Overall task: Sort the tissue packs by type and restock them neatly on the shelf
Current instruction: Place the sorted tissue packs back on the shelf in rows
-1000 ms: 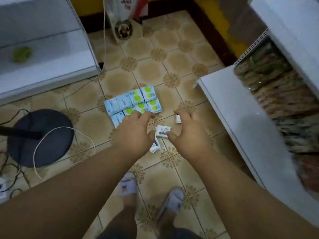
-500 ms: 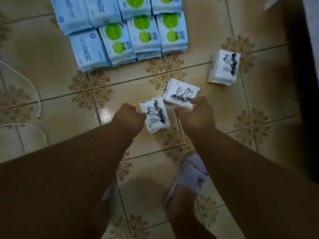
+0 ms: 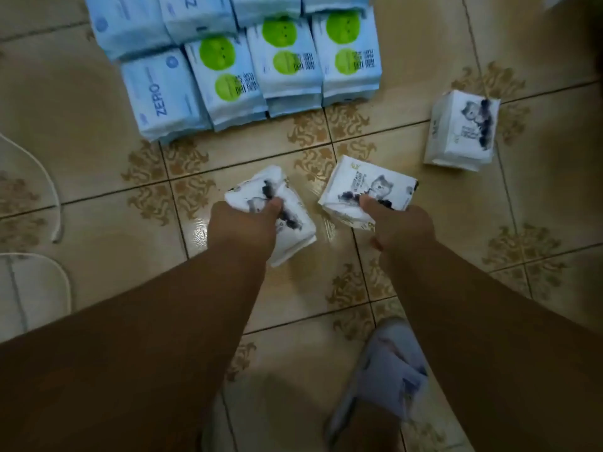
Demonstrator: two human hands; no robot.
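My left hand (image 3: pixel 243 228) grips a white tissue pack with a dark animal print (image 3: pixel 293 228) just above the tiled floor. My right hand (image 3: pixel 403 228) grips a second white animal-print pack (image 3: pixel 365 187) beside it. A third pack of the same kind (image 3: pixel 461 132) stands alone on the floor to the right. Behind them lie rows of blue ZERO packs (image 3: pixel 161 94) and packs with green circles (image 3: pixel 225 76), side by side at the top of the view.
A white cable (image 3: pixel 49 190) curves over the tiles at the left. My slippered foot (image 3: pixel 385 373) stands at the bottom, below my right arm. No shelf is in view.
I bent down from standing, so the packs look much closer. Both hands closed on white animal-print packs; the left hand, empty half a second ago, now grips its pack.
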